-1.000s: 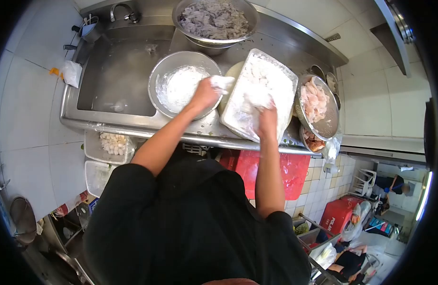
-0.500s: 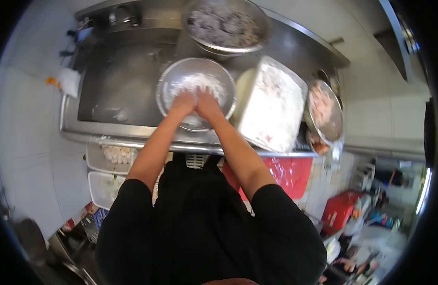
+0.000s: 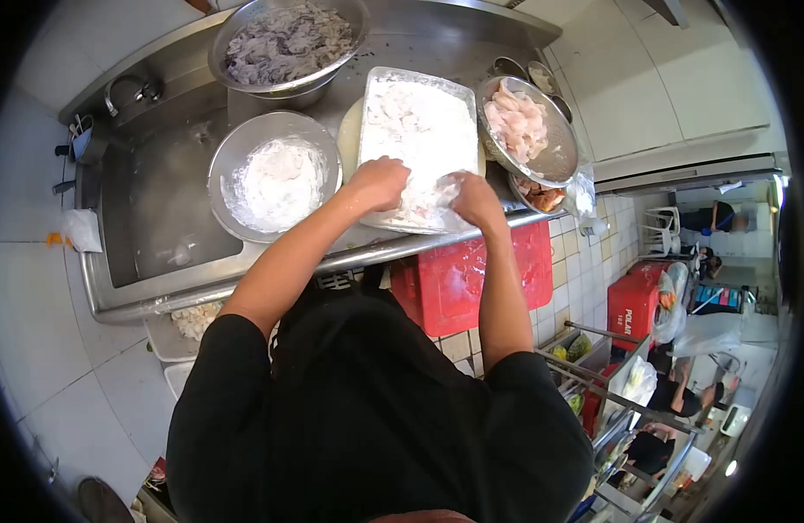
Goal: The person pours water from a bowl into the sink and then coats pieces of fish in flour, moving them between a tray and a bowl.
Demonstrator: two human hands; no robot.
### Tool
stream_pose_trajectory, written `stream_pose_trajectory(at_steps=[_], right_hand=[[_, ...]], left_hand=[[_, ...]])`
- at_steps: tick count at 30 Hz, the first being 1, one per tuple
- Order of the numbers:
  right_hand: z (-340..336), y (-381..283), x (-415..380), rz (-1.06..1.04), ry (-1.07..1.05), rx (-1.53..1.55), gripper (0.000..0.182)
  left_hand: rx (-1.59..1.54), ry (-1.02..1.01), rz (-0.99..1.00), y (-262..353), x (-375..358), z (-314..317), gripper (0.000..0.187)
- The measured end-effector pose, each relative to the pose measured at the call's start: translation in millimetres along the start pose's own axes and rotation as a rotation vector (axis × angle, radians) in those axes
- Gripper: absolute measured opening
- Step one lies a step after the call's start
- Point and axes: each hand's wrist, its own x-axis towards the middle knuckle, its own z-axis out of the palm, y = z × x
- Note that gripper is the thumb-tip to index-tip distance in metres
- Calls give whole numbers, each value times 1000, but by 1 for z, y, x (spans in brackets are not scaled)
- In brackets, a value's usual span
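Observation:
A rectangular tray (image 3: 373, 105) full of white powder lies on the steel counter. My left hand (image 3: 380, 184) is at its near left part, fingers curled in at the powder; what they hold, if anything, is hidden. At the near right part of the tray is my right hand (image 3: 473, 199), its fingers bent into the powder and partly blurred. Left of the tray stands a steel bowl (image 3: 220, 179) with a heap of white powder (image 3: 280, 181) in it. To the right, a colander (image 3: 554, 161) holds pale raw meat strips (image 3: 515, 122).
A large bowl (image 3: 358, 39) of greyish floured pieces is at the back. The sink basin (image 3: 149, 200) and faucet (image 3: 127, 91) are on the left. Below the counter's rounded front edge (image 3: 358, 257) sits a red container (image 3: 471, 288). People work in the far right background.
Both hands have left the steel bowl and moved right to the tray, now apart from each other. The camera view has turned, so the counter appears shifted left.

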Motion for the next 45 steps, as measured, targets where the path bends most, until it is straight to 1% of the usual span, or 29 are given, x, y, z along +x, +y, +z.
stream_pose_trajectory(at_steps=[1,2,3,4,5,8,11,12,14,15,17,19,20,22,23,25,26,29,30,33,35,36,38,39,40,42,43,44,45], right_hand=[[-1,2,-4,39,-90,3,41],[7,0,-7,6,-118,18,50],[24,2,-8,-36,-41,-131,48],[46,5,-3,-68,48,-153,48],[60,8,0,-99,137,-175,49],[43,-2,14,-13,73,-138,50],[23,19,22,57,272,56,47],[11,25,25,56,248,201,42],[-9,24,17,5,297,365,39],[-16,25,14,-22,322,447,37],[-9,39,21,-35,366,488,36],[-9,42,19,-65,408,519,36],[-8,42,17,-73,399,484,36],[-6,35,11,-86,380,416,36],[-2,35,12,-98,340,308,38],[11,40,15,-118,257,93,41],[24,44,20,-140,253,40,35],[41,35,26,-196,256,-277,20],[39,27,24,-159,225,-311,9],[37,25,25,-176,131,-337,15],[29,27,24,-112,192,-165,20],[24,30,25,-80,220,-80,22],[13,46,30,-61,214,386,25],[9,50,34,-52,211,619,27],[5,46,32,-48,210,824,23],[4,49,34,13,180,1135,21],[6,52,36,46,161,1292,20],[11,55,37,46,164,1371,19],[20,63,42,30,173,1342,21]], left_hand=[[30,98,2,1,5,8,35],[62,194,4,0,7,19,27],[96,287,10,-2,11,29,21],[139,338,-39,-6,14,36,19],[138,312,-67,-7,18,39,20],[121,257,-150,-6,31,34,20],[91,209,-198,-14,39,27,20],[111,214,-185,-15,38,28,20],[147,227,-155,-14,36,30,19],[150,225,-174,-13,36,31,20],[159,222,-213,-11,38,31,21],[146,138,-208,-7,36,21,24],[140,95,-204,-5,34,16,25],[-26,201,-286,5,25,2,28],[-109,253,-326,8,23,-1,30],[-245,371,-322,-2,24,-1,33],[-315,431,-320,-7,25,-2,35],[-528,389,-342,-10,23,-9,38],[-531,399,-328,-13,25,-7,39],[-544,432,-314,-17,26,-2,41],[-559,450,-338,-10,24,-2,41],[-613,436,-302,-9,24,1,41],[-720,411,-229,-7,23,9,42],[-847,374,-284,2,21,10,41],[-973,335,-336,13,18,11,41],[-1285,240,-446,14,28,23,38],[-1377,216,-323,13,33,28,37],[-1464,191,-196,13,36,34,36],[-1549,164,-67,12,42,40,35]])
